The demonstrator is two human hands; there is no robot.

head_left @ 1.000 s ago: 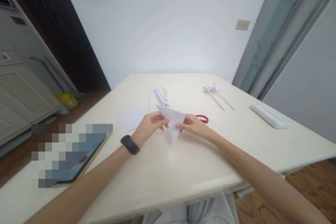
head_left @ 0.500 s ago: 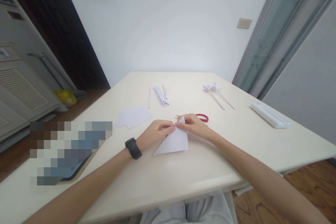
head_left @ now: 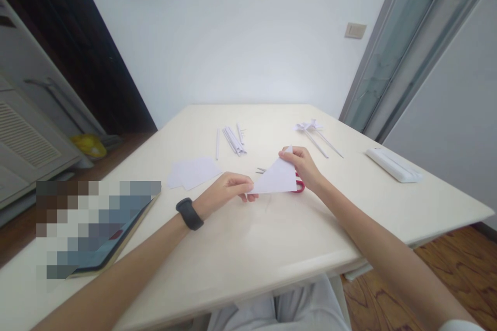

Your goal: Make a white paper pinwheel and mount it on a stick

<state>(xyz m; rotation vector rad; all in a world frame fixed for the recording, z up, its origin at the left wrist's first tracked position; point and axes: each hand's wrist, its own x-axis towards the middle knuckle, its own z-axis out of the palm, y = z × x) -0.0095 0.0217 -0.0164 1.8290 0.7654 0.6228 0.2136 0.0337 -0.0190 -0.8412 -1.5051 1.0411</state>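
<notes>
A white sheet of paper (head_left: 275,176), folded into a triangle, is held between my two hands just above the table. My left hand (head_left: 232,186), with a black band on its wrist, pinches the triangle's left corner. At the upper right corner, my right hand (head_left: 305,165) grips the paper between thumb and fingers. Behind the paper lie red-handled scissors (head_left: 301,186); their blade tips show to its left and the middle is hidden. To the left of my hands, several white paper sheets (head_left: 194,171) overlap on the table.
Rolled paper sticks (head_left: 234,140) lie at mid-table, with a single stick (head_left: 217,144) beside them. Two paper pinwheels (head_left: 310,126) on sticks lie at the back right. A white case (head_left: 394,165) rests near the right edge. A partly blurred tablet (head_left: 116,243) stands at the left.
Both hands have lifted the folded paper off the table and moved apart to its corners. The right hand went up and right; the scissors' blades and handles show more.
</notes>
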